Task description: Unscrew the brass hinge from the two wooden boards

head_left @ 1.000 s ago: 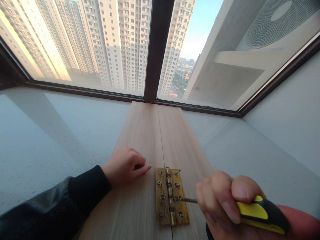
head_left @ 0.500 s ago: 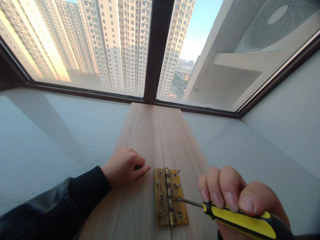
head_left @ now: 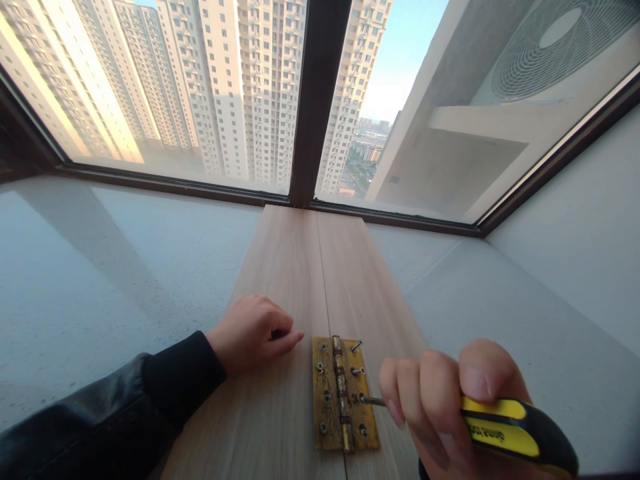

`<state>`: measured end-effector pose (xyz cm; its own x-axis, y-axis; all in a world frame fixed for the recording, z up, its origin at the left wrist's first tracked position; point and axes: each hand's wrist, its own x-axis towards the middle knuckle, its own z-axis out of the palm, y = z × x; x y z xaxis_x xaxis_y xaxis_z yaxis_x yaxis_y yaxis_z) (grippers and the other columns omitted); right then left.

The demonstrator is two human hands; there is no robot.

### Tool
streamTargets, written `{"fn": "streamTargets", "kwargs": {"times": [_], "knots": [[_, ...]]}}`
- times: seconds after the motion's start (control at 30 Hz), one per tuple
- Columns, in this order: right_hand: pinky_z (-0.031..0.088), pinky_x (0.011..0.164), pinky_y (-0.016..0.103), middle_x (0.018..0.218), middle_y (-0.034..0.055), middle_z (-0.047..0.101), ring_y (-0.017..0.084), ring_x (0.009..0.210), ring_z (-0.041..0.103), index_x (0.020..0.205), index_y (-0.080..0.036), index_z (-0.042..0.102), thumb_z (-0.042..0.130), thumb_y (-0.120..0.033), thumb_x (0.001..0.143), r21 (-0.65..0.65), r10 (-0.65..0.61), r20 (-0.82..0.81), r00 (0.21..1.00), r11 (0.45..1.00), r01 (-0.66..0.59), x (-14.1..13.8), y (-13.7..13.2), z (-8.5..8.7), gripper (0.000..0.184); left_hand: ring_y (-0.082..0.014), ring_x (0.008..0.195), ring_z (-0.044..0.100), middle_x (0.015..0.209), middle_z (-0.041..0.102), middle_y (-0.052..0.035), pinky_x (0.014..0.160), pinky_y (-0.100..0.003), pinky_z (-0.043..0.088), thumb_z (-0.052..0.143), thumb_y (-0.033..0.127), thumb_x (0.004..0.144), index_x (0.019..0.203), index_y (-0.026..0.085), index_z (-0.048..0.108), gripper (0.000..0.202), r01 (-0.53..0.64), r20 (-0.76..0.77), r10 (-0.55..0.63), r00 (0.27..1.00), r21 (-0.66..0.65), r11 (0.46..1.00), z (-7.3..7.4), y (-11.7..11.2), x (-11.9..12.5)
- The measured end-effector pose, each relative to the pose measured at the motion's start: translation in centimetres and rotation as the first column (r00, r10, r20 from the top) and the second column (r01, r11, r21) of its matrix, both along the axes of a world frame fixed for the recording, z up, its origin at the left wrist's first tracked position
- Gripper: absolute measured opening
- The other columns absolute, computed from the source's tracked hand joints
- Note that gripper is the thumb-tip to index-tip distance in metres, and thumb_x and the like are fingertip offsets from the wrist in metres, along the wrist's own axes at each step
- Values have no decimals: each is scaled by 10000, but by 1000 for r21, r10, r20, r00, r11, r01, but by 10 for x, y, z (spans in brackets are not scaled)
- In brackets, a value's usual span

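A worn brass hinge [head_left: 327, 420] lies open across the seam between two light wooden boards [head_left: 345, 267]. Its left leaf carries several screws seated in holes. On the right leaf, an upper screw [head_left: 356, 347] and another screw [head_left: 358, 371] below it stick up at a tilt; the bottom one sits lower. My right hand [head_left: 450, 400] is wrapped round a yellow-and-black screwdriver [head_left: 520, 427], its tip at the third hole down, on a screw head. Left of the hinge, my left hand [head_left: 257, 337] rests on the board, fingers curled, touching no hardware.
Beyond the boards' far end stands a dark window frame [head_left: 313, 120] with tall buildings outside. A speckled pale sill [head_left: 150, 247] extends on both sides of the boards. A white wall [head_left: 590, 187] rises at the right.
My right hand has shifted its grip forward and turned the screwdriver, so lettering now shows on the handle and less shaft is visible. The left hand keeps its place.
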<state>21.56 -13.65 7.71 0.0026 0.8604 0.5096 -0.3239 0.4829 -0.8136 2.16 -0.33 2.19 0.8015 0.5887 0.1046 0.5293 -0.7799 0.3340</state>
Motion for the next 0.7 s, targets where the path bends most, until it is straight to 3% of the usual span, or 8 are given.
{"fn": "streamTargets", "kwargs": {"times": [0.17,0.3,0.4,0.47,0.53,0.63,0.7], "knots": [[472,652,287,826,19,430,144,734,491,824,-203,552,712,-509,779,110,-199,131,971,977,185,18,-2,-9,348,-73,463,242,481,325,34,488,-253,169,440,351,856,504,148,318,424,5,18,-6,1000,18,1000,0,0,0],[449,583,254,731,9,370,122,668,449,878,-214,584,709,-496,791,134,-219,133,967,970,201,24,-1,-9,320,-74,464,248,484,326,33,493,-253,179,425,353,865,511,150,310,424,4,9,-4,1000,10,1000,0,-1,-1],[475,651,292,698,3,398,116,642,447,907,-221,604,708,-508,788,185,-274,120,954,950,250,22,2,-11,328,-76,472,244,488,325,33,498,-251,174,419,377,868,516,148,308,434,-8,-14,8,1000,3,1000,-1,0,0],[494,697,318,684,-2,439,116,621,466,964,-243,614,662,-520,829,193,-243,95,965,956,222,19,4,-12,312,-77,475,244,491,326,33,500,-253,172,415,384,870,518,147,306,438,-12,-19,12,1000,2,1000,-1,0,0],[506,675,306,637,-13,453,113,571,473,1030,-272,613,566,-531,896,174,-117,34,993,979,109,15,7,-11,296,-77,473,238,490,321,33,498,-254,167,416,386,869,517,147,307,439,-13,-19,13,1000,-2,1000,-1,0,-1],[478,584,253,496,-38,374,99,454,409,1084,-274,603,415,-508,977,165,92,-51,994,983,-82,5,8,-8,318,-77,474,234,488,321,33,498,-254,166,419,383,868,518,148,315,434,-9,-17,9,1000,-9,1000,-1,0,-1],[452,577,244,453,-46,324,93,426,368,1039,-267,610,380,-487,996,136,103,-68,992,986,-93,-1,6,-6,321,-77,475,232,490,321,34,498,-252,166,420,380,867,517,147,315,433,-10,-16,10,1000,-9,1000,0,0,0]]}}
